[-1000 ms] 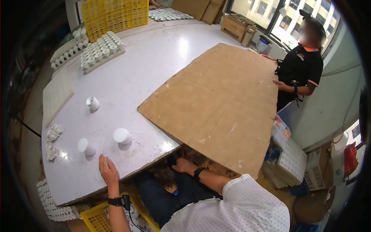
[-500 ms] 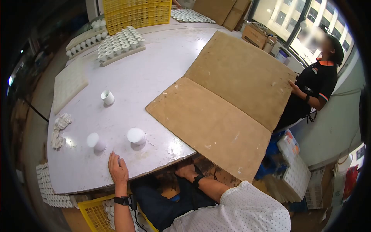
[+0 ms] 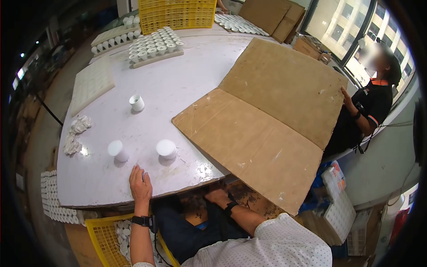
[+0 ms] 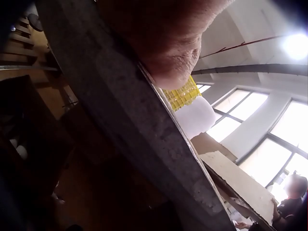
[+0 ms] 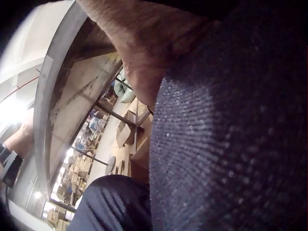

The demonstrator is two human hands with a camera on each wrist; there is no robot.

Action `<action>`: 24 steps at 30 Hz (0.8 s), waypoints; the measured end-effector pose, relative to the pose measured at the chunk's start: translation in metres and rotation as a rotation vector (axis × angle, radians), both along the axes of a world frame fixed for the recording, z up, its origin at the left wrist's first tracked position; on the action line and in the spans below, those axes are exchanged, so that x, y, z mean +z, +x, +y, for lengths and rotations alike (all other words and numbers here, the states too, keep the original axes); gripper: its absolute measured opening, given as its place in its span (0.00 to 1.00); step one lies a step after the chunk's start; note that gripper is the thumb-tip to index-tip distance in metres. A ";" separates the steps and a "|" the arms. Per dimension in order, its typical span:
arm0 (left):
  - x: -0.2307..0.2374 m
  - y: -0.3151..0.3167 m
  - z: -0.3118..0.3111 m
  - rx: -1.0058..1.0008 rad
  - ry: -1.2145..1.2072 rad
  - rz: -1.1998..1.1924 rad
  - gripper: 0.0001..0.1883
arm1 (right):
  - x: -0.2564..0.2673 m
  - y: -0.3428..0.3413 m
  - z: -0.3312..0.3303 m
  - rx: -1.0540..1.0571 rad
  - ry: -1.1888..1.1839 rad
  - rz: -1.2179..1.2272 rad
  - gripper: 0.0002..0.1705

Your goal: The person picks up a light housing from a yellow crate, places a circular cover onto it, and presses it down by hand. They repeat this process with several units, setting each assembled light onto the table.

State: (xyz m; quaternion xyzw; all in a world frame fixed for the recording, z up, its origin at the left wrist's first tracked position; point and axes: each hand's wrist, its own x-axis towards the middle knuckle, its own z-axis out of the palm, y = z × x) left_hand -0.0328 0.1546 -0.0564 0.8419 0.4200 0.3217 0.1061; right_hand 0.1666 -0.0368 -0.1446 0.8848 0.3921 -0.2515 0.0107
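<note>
My left hand (image 3: 141, 184) rests on the white table (image 3: 106, 182) near its front edge, fingers relaxed and pointing away, just short of two white cylindrical pieces (image 3: 167, 149) (image 3: 118, 151). A third white cup (image 3: 137, 103) stands farther back with its hollow end up. My right hand (image 3: 216, 194) lies by my thigh below the table edge; its fingers are hidden in the head view, and the right wrist view shows only its heel against dark trousers (image 5: 216, 144). A creased cardboard sheet (image 3: 253, 142) overhangs the table edge, its far half tilted up.
Another person (image 3: 371, 104) at the right holds the cardboard's far side. Trays of white cups (image 3: 155, 49), a pale empty tray (image 3: 93, 84) and a yellow crate (image 3: 178, 13) stand at the back. A crumpled cloth (image 3: 76, 133) lies left; a yellow basket (image 3: 100, 236) sits below the table.
The cardboard, flat before, has folded along its crease, its far half raised by the other person. The head view has shifted. My hands have stayed in about the same places.
</note>
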 end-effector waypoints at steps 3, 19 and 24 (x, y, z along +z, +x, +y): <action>0.000 0.000 0.000 0.002 0.006 -0.001 0.11 | 0.003 0.002 0.002 0.013 -0.025 0.024 0.55; 0.000 0.000 0.000 0.000 0.008 -0.011 0.10 | -0.002 -0.002 -0.002 -0.038 0.055 -0.029 0.55; 0.000 0.001 0.000 -0.006 0.046 -0.024 0.10 | -0.004 -0.001 -0.004 -0.018 0.067 -0.052 0.55</action>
